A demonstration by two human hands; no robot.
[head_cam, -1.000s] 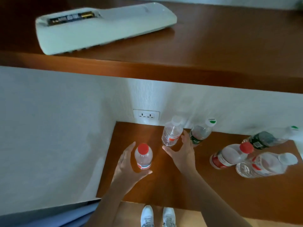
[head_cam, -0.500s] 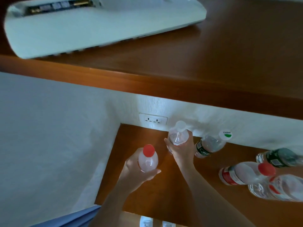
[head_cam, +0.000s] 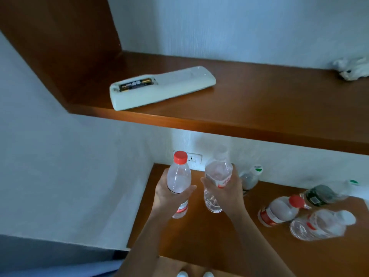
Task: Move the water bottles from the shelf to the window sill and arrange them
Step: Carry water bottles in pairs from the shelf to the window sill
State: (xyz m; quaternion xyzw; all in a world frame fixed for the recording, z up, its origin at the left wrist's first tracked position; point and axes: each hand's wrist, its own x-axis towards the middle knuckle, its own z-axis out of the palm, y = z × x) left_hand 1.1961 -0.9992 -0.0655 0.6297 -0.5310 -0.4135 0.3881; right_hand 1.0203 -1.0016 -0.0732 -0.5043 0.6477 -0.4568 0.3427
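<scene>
The upper shelf (head_cam: 259,116) carries a white remote (head_cam: 162,87) near its left front edge, battery bay open. On the lower shelf (head_cam: 219,246), over its back-left corner, both hands are clamped on bottles. The left hand (head_cam: 169,198) has its fingers curled round the lower half of the red-cap bottle (head_cam: 178,176), thumb across the front; cap and shoulders stand clear above the fingers. The right hand (head_cam: 227,191) wraps the middle of the clear bottle (head_cam: 218,168), so neck and base both poke out past the grip. A second ago those fingers were spread wide beside bottles standing on the wood; half a second ago they had closed; now both bottles are raised in front of the socket (head_cam: 194,158). Just right of the right hand a green-cap bottle (head_cam: 249,176) stands at the back edge. Near the right edge lie a dark bottle (head_cam: 321,193), a red-label bottle (head_cam: 277,211) and a crumpled bottle (head_cam: 323,224), close together.
</scene>
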